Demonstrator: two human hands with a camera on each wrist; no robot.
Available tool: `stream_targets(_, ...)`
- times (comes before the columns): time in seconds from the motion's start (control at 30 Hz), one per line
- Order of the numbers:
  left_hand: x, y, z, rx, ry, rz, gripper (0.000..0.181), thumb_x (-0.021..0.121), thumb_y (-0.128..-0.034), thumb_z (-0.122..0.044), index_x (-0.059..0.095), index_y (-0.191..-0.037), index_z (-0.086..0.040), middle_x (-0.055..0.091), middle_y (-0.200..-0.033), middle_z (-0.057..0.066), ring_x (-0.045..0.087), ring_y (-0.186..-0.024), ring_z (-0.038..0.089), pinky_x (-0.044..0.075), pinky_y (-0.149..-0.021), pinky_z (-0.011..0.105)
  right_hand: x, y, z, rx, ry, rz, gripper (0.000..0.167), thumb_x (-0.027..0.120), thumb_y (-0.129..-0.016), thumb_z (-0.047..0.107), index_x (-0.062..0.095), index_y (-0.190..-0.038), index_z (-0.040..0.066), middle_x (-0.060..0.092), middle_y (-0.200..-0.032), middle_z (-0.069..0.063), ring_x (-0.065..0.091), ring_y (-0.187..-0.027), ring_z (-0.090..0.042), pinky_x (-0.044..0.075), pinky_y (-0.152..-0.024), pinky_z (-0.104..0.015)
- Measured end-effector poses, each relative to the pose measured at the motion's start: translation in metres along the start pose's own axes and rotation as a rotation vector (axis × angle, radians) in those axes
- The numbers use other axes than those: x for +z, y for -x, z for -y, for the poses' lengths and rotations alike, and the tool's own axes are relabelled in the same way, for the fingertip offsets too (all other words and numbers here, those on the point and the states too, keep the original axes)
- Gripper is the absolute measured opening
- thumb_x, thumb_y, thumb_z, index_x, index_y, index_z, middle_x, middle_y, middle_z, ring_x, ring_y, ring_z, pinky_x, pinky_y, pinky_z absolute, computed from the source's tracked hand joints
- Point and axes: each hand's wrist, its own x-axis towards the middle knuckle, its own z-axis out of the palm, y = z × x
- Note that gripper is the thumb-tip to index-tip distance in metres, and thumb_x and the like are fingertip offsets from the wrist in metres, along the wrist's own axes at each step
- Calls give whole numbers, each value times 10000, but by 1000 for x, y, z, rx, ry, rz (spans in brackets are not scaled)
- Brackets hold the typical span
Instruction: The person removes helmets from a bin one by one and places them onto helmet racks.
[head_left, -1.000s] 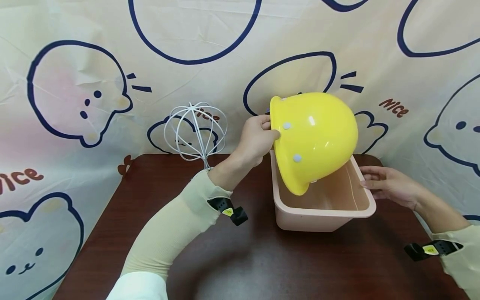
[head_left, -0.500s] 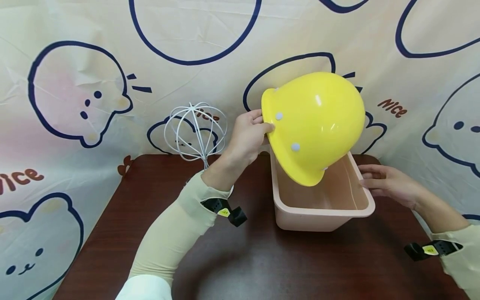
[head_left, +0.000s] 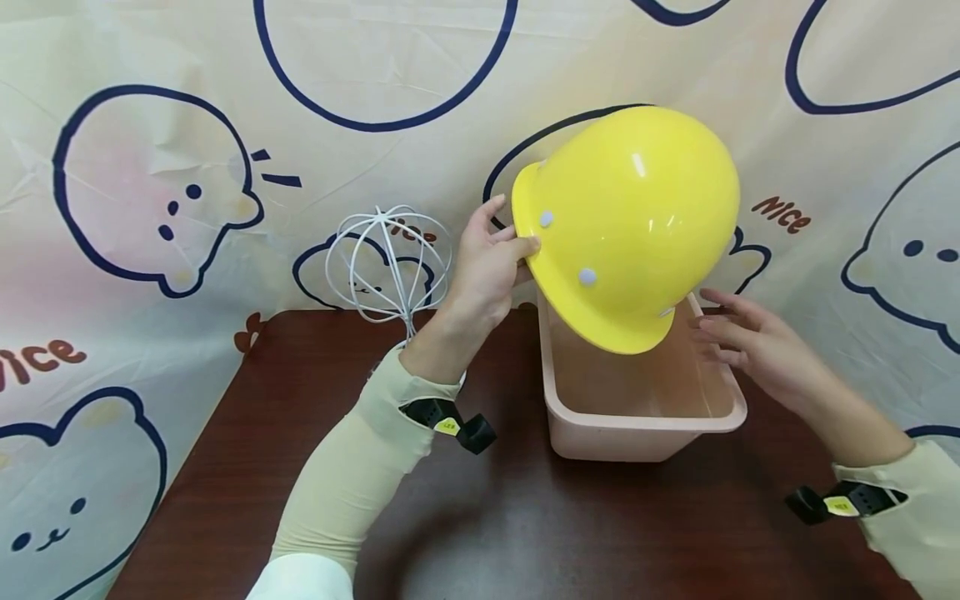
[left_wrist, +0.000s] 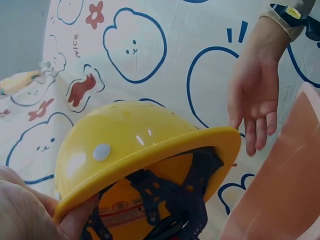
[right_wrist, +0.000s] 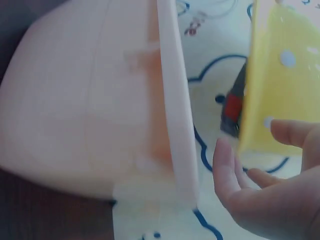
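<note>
A yellow hard hat (head_left: 637,225) is held tilted above a pale pink plastic bin (head_left: 641,425). My left hand (head_left: 483,267) pinches its rim, thumb on the outer side. Dark straps and a headband show inside the hard hat (left_wrist: 115,135) in the left wrist view. My right hand (head_left: 757,346) is over the bin's right rim, fingers extended and holding nothing. In the right wrist view, the fingers of the right hand (right_wrist: 270,190) stand apart from the bin (right_wrist: 177,110), close to the yellow hat (right_wrist: 285,85).
A white wire whisk (head_left: 390,267) stands head up at the back left, partly hidden behind my left arm. The dark brown table (head_left: 517,525) stretches toward me. A cartoon-printed cloth (head_left: 420,158) hangs behind it.
The hard hat has risen out of the bin in my left hand, its brim tilting further. My right hand has let go of the bin's right rim and moved left toward the hat.
</note>
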Motion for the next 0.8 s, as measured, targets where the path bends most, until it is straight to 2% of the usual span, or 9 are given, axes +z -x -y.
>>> stream_targets(0.1, -2, 0, 1, 14, 26, -5, 778, 573, -949, 149, 300, -1591, -196, 664, -1253, 217, 722, -1048, 329, 617, -801, 432, 10, -2, 5, -26, -237, 88, 674, 467, -1088, 140, 74, -1631, 65, 668, -1216, 47, 708, -1055, -135, 598, -860, -273)
stream_targets(0.17, -3, 0, 2, 28, 45, 2, 801, 571, -949, 152, 303, -1597, -233, 673, -1233, 214, 723, -1046, 329, 617, -798, 439, 15, -3, 8, -61, -356, 137, 651, 435, -1093, 111, 82, -1640, 141, 652, -1299, 13, 699, -1110, -168, 592, -896, -303)
stream_targets(0.23, -5, 0, 3, 44, 62, 6, 806, 567, -950, 154, 312, -1600, -249, 677, -1224, 214, 720, -1052, 331, 616, -800, 443, 19, -3, 10, -106, -439, 173, 630, 414, -1093, 84, 116, -1637, 194, 629, -1357, -14, 685, -1152, -189, 579, -928, -322)
stream_targets(0.33, -6, -1, 4, 53, 78, 18, 780, 555, -954, 157, 344, -1596, -232, 674, -1239, 207, 713, -1070, 336, 611, -813, 440, 24, -3, 11, -177, -513, 201, 607, 398, -1084, 23, 184, -1623, 203, 624, -1369, -63, 675, -1174, -212, 561, -957, -341)
stream_targets(0.47, -8, -2, 6, 26, 66, 47, 705, 558, -970, 130, 397, -1577, -192, 668, -1281, 162, 705, -1098, 316, 607, -837, 410, 31, -3, 13, -220, -515, 143, 657, 443, -1058, -31, 220, -1625, 215, 606, -1331, -74, 657, -1172, -186, 553, -964, -322)
stream_targets(0.6, -10, -2, 8, -4, 46, 76, 680, 578, -980, 97, 404, -1574, -185, 657, -1318, 120, 699, -1121, 290, 604, -854, 387, 37, -4, 16, -241, -479, 68, 718, 491, -1036, -49, 219, -1630, 246, 506, -1352, -92, 619, -1179, -168, 549, -969, -295)
stream_targets(0.8, -18, -4, 12, -14, 38, 155, 705, 572, -990, 85, 347, -1598, -191, 605, -1397, 105, 672, -1173, 299, 589, -887, 385, 38, -8, 24, -343, -437, 63, 721, 479, -1021, -92, 259, -1625, 234, 449, -1394, -130, 633, -1202, -184, 497, -1006, -330)
